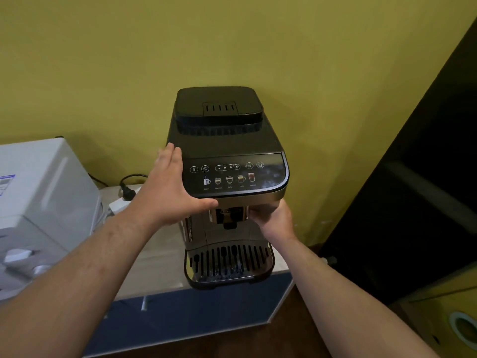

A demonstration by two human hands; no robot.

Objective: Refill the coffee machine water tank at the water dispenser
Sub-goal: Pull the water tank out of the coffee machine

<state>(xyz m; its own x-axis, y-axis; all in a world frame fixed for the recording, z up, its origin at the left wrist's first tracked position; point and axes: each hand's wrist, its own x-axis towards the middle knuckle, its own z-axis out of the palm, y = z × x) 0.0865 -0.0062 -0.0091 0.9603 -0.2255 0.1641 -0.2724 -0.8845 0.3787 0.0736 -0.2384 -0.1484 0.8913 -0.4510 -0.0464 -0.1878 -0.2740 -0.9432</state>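
Note:
A black and silver coffee machine (227, 140) stands on a light counter against the yellow wall. Its touch panel faces me and its drip tray (228, 264) sits at the counter's front edge. My left hand (170, 187) lies flat against the machine's upper left corner, fingers spread, thumb under the panel's front edge. My right hand (273, 218) reaches under the panel at the right front, fingers curled around the machine's front right part. What those fingers grip is hidden. The water tank and the water dispenser cannot be made out.
A white appliance (41, 202) stands on the left of the counter (160, 257). A black plug and cable (127, 189) with a white adapter lie behind my left hand. A dark cabinet (418, 182) rises at the right, with a yellowish box (449, 321) below it.

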